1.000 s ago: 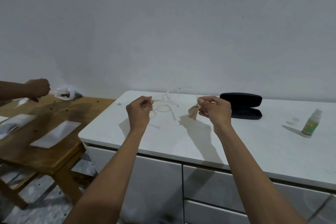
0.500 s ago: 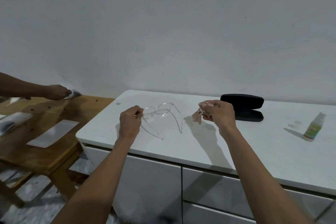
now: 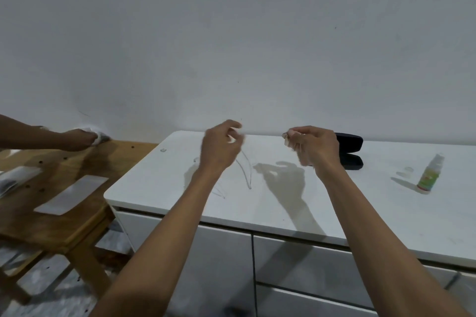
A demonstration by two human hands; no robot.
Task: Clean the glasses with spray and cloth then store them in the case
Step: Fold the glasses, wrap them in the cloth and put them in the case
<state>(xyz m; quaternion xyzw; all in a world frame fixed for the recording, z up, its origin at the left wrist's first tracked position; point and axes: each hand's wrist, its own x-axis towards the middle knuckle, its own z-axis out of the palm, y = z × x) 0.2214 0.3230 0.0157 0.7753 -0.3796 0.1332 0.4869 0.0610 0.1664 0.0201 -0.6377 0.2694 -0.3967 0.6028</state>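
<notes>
Fingers of the right hand pinch the cloth; left hand blurred over the glasses, grip unclear.

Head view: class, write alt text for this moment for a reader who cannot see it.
A person's right hand pinches a small cloth above a white counter, while the blurred left hand hovers over clear glasses on it. An open black case and a spray bottle sit to the right.

The cabinet top is plain white. On it the case is black and the spray bottle green-labelled, with a whitish cap and red base. Over it, the glasses are clear and colourless, the cloth pale pink.
</notes>
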